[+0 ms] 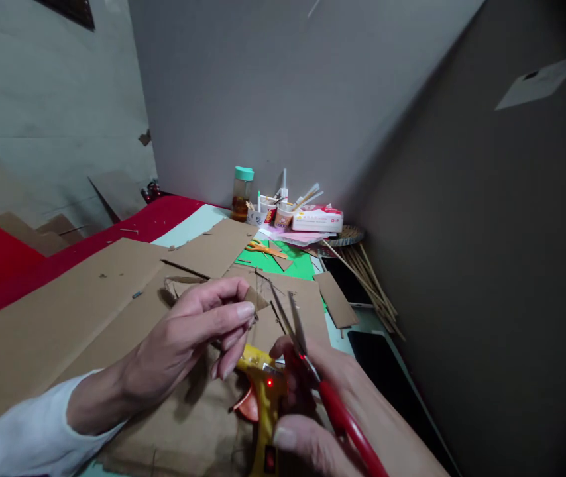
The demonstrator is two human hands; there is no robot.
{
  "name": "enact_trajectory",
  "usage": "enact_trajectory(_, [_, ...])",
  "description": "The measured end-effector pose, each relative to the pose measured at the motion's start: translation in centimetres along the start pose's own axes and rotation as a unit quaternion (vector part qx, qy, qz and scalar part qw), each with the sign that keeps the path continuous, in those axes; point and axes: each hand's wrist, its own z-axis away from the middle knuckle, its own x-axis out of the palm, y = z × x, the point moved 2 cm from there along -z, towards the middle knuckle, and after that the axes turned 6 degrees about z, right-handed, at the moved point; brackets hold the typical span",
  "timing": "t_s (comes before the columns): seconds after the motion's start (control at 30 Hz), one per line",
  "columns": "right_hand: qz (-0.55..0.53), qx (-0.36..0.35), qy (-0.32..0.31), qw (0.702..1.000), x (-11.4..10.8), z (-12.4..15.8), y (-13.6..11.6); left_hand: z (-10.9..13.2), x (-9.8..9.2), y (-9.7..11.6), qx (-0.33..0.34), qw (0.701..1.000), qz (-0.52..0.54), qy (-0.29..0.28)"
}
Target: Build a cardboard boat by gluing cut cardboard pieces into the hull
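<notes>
My left hand (208,324) is closed in a pinch over the cardboard, thumb against forefinger. A small brown cardboard scrap (257,299) shows right beside its fingertips; whether they grip it is unclear. Red-handled scissors (345,421) lie across my right hand (333,381), which is closed around them. Their blades point away from me, slightly apart. Between my hands is a yellow glue gun (266,391) with a lit red light and an orange trigger. My right thumb is close to its handle; I cannot tell whether that hand also grips it.
Large cardboard sheets (89,291) cover the left. Orange scissors (266,248) lie on a green sheet (303,265). Farther back stand a bottle (242,192), cups (284,215) of sticks and a tissue pack (317,220). Wooden sticks (372,285) and a black phone (382,364) lie by the right wall.
</notes>
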Motion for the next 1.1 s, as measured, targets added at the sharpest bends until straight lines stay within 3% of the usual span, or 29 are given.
enact_trajectory(0.1, [-0.002, 0.037, -0.043, 0.998, 0.2, 0.0, -0.4, 0.0, 0.0, -0.1, 0.013, 1.000, -0.015, -0.017])
enact_trajectory(0.33, [-0.006, 0.024, -0.029, 0.999, 0.5, -0.5, -0.1, 0.1, 0.1, -0.9, -0.001, 0.999, 0.003, -0.041])
enact_trajectory(0.93, [-0.034, 0.012, -0.027, 0.999, 0.7, -1.0, -0.1, 0.3, 0.3, -0.9, -0.016, 1.000, 0.001, -0.014])
enact_trajectory(1.1, [0.002, 0.025, -0.025, 0.999, 0.8, -0.8, 0.1, 0.3, 0.3, -1.0, -0.027, 0.999, 0.011, -0.014])
